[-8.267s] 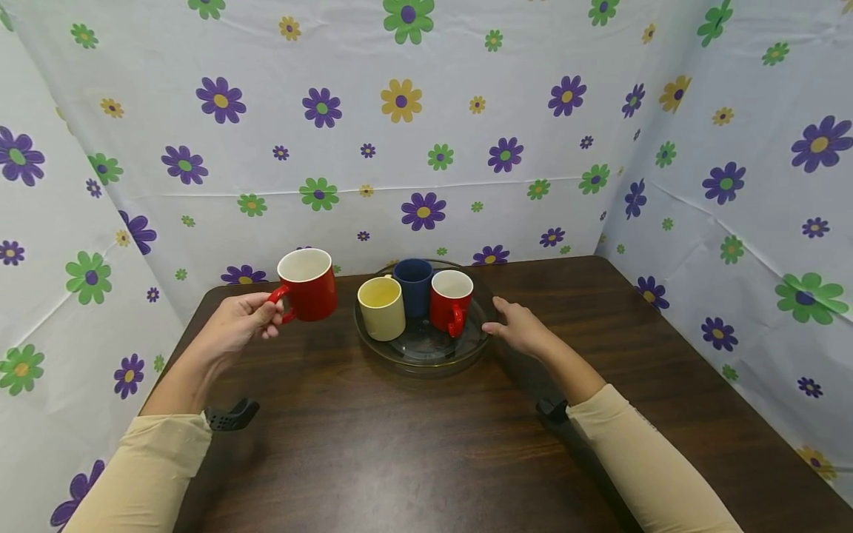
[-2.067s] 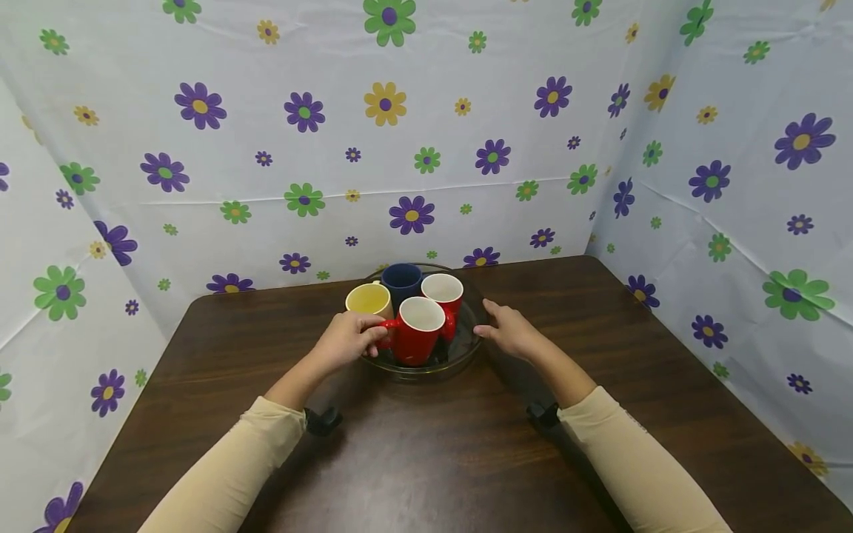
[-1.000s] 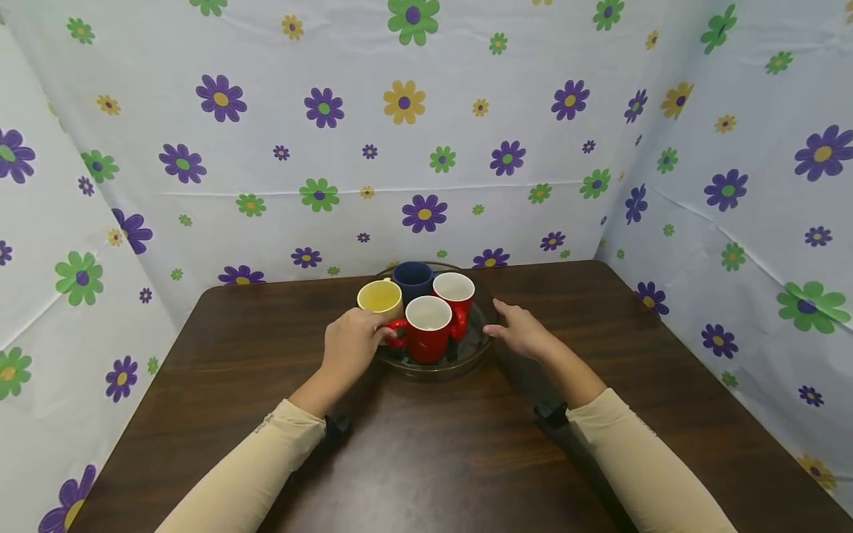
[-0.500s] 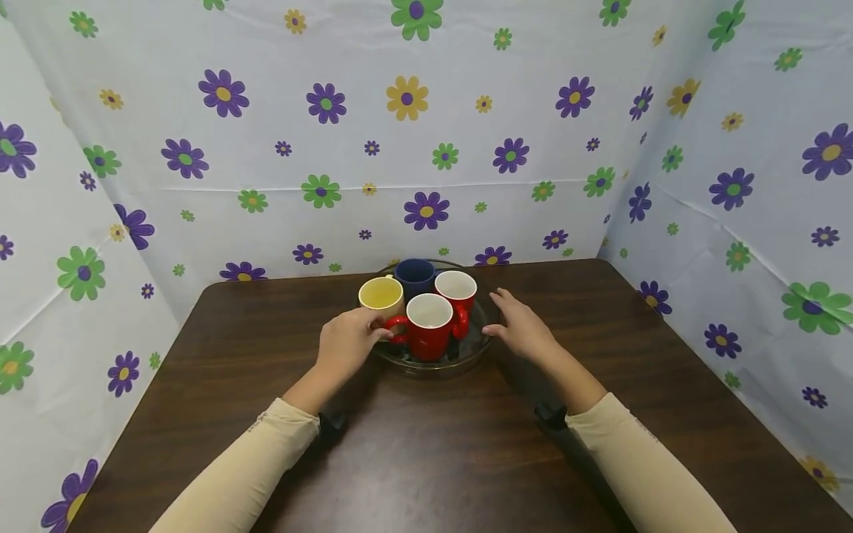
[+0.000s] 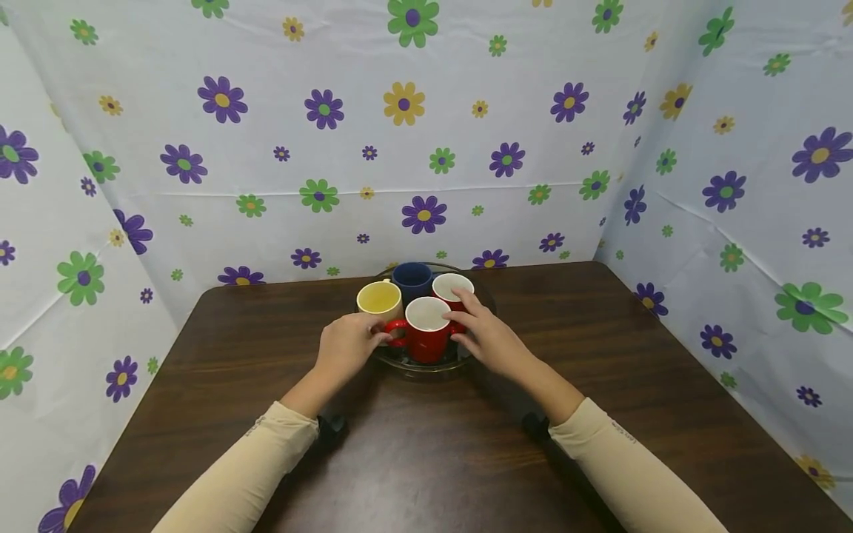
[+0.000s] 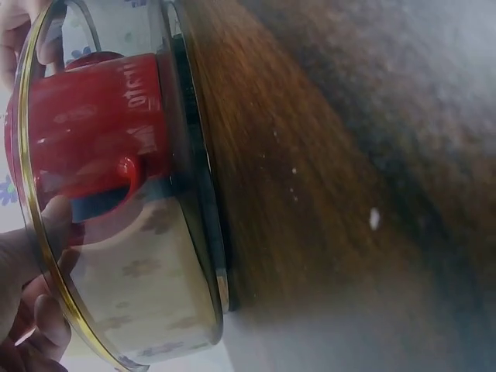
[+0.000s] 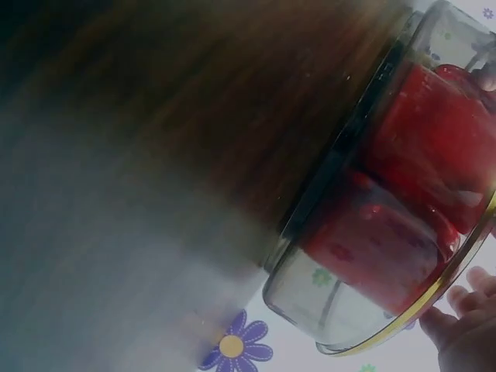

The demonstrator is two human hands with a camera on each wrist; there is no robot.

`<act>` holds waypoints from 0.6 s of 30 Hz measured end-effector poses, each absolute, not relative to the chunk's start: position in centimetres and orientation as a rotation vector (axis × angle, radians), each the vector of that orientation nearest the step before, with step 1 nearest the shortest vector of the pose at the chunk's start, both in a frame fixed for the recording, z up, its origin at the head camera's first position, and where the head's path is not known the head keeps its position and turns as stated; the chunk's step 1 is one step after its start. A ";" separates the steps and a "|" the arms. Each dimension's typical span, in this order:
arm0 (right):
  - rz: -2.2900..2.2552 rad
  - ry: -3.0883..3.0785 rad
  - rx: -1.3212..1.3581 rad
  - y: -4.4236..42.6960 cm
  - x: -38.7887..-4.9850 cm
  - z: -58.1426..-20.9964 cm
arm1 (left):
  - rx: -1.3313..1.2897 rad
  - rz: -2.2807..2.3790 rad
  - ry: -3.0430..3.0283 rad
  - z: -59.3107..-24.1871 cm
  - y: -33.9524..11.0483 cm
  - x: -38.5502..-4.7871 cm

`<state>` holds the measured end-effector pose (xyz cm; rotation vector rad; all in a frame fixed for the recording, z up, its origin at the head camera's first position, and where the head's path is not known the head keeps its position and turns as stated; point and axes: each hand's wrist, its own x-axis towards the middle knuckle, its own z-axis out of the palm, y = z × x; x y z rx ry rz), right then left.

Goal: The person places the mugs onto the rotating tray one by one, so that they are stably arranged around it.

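In the head view, a round glass tray (image 5: 426, 374) with a gold rim holds several mugs standing upright. My left hand (image 5: 345, 346) pinches the handle of the front red mug (image 5: 427, 346). My right hand (image 5: 492, 337), fingers extended and spread, is beside that mug and in front of the rear red mug (image 5: 450, 284); contact is unclear. The rear mug's handle is mostly hidden. A yellow mug (image 5: 379, 296) stands at the left, a blue mug (image 5: 412, 278) at the back. The left wrist view shows the tray's transparent wall before the front red mug (image 6: 97, 124).
A dark wooden table (image 5: 426, 451) carries the tray close to its back edge. Flower-patterned white cloth (image 5: 280, 111) hangs behind and along both sides. The tray's raised gold rim (image 7: 411, 314) stands around the mugs.
The left hand brought the front red mug from the left into the tray, then stayed on its handle. In the last half second my right hand left the tray's right rim and moved left toward the red mugs.
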<state>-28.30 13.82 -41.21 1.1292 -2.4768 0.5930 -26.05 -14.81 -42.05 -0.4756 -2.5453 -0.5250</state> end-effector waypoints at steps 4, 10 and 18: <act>0.658 -2.512 1.125 13.8 -28.6 -41.4 | -0.474 -0.531 -2.557 -42.0 -15.0 -26.1; 0.661 -2.526 1.059 13.6 -28.7 -41.2 | -0.448 -0.540 -2.564 -42.1 -15.2 -26.1; 0.643 -2.574 0.974 13.7 -28.3 -40.9 | -0.244 -0.553 -2.561 -42.5 -15.0 -26.2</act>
